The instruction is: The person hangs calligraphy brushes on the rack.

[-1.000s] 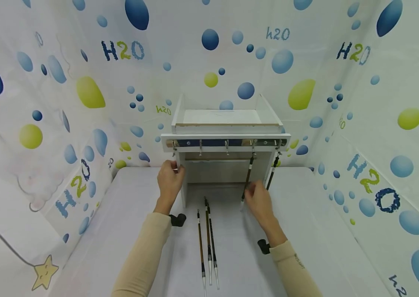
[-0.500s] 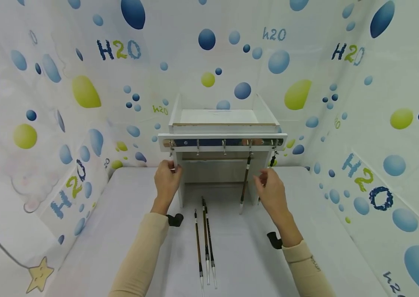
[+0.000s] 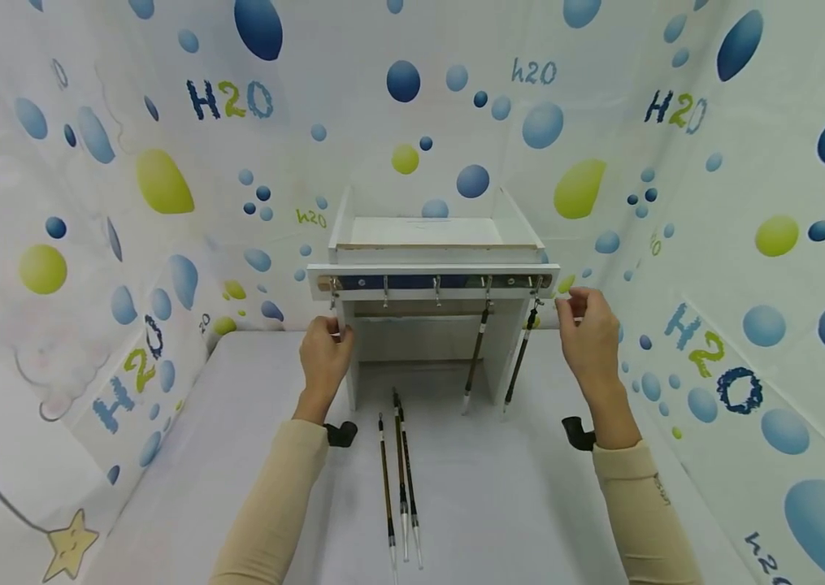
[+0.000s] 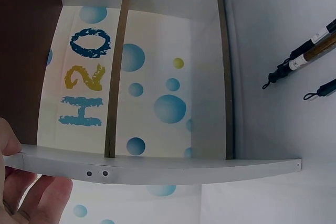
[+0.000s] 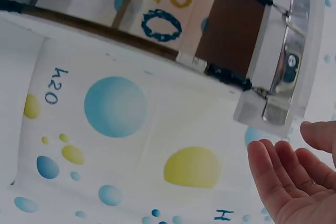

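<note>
My left hand grips the left side panel of a white shelf rack; in the left wrist view, thumb and fingers lie on either side of the panel edge. Two calligraphy brushes hang by their loops from hooks at the right of the metal hook rail, one brush on the second hook from the right, the other brush on the end hook. My right hand holds nothing, its fingers relaxed just beyond the rail's right end, apart from the brushes.
Three more brushes, a left brush, a middle brush and a right brush, lie on the white table in front of the rack. A wall sheet with printed bubbles surrounds the table on the sides and back.
My right hand has let go of the hanging brush near its lower end and moved right and up, past the end brush. The left hand keeps its grip on the panel.
</note>
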The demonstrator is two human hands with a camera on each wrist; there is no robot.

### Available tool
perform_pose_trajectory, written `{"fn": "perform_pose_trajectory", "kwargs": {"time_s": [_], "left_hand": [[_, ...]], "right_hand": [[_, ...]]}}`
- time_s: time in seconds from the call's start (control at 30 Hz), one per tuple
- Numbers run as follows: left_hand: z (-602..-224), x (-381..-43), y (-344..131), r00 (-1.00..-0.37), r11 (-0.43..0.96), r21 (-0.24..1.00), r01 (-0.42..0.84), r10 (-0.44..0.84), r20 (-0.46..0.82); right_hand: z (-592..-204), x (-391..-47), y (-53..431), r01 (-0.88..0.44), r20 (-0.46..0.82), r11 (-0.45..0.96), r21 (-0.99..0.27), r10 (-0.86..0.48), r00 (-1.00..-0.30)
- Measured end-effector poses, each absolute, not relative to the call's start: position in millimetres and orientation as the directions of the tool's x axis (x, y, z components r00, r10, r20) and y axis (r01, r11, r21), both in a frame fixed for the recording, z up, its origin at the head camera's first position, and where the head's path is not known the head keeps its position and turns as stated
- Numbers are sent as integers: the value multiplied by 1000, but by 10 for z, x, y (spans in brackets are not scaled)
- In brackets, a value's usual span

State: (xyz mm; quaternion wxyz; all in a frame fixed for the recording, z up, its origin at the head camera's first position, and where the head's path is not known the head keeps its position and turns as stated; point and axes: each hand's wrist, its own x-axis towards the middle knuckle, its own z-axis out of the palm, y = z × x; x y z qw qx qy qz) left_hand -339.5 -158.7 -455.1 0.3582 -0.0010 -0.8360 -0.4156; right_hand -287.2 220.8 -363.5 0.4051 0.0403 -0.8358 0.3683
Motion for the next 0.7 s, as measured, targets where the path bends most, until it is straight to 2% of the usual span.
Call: {"fn": "perform_pose_trajectory", "kwargs": {"time_s": [0.1, 0.4, 0.7], "left_hand": [[-4555, -3399, -1590, -746, 654, 697, 294, -300, 595], [-4573, -3396, -1590, -731, 661, 685, 306, -299, 614], [-4561, -3399, -1588, -724, 660, 683, 313, -300, 621]], "right_hand": [[-3581, -2985, 2269, -369, 705, 717, -591, 237, -668], [-3663, -3234, 2302, -395, 645, 682, -615, 148, -749], [-3716, -3323, 2334, -489, 695, 671, -557, 54, -717]]}}
